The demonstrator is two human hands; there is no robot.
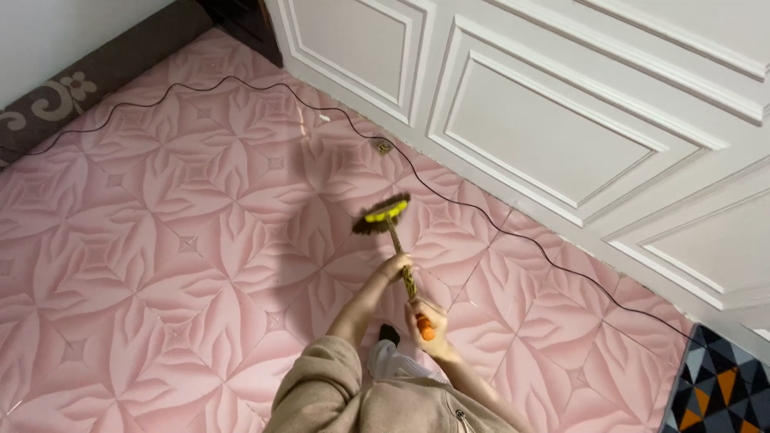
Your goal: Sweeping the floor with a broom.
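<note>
Two hands grip one broom in the single head view, which looks straight down at a pink tiled floor (pixel 160 240) with a raised leaf pattern. The left hand (pixel 395 265) is closed around the middle of the patterned handle (pixel 401 261), and the right hand (pixel 429 329) is wrapped tight around its orange end (pixel 425 327), close to the person's body; one hand high and one low on the stick gives leverage and lets the head be steered. The broom (pixel 382 216) slants away from the person, its dark fan of bristles with a yellow-green band resting on the floor, just short of a thin black cable (pixel 481 216) that snakes along the floor in front of a white panelled wall (pixel 545 128). A small scrap of debris (pixel 383 147) lies beside the cable farther on. Beige sleeves (pixel 321 385) cover the upper arms, and a dark-toed foot (pixel 389 333) shows between the forearms. A brown patterned border (pixel 72 88) edges the floor at the upper left, and a mat with coloured triangles (pixel 714 385) sits at the lower right.
</note>
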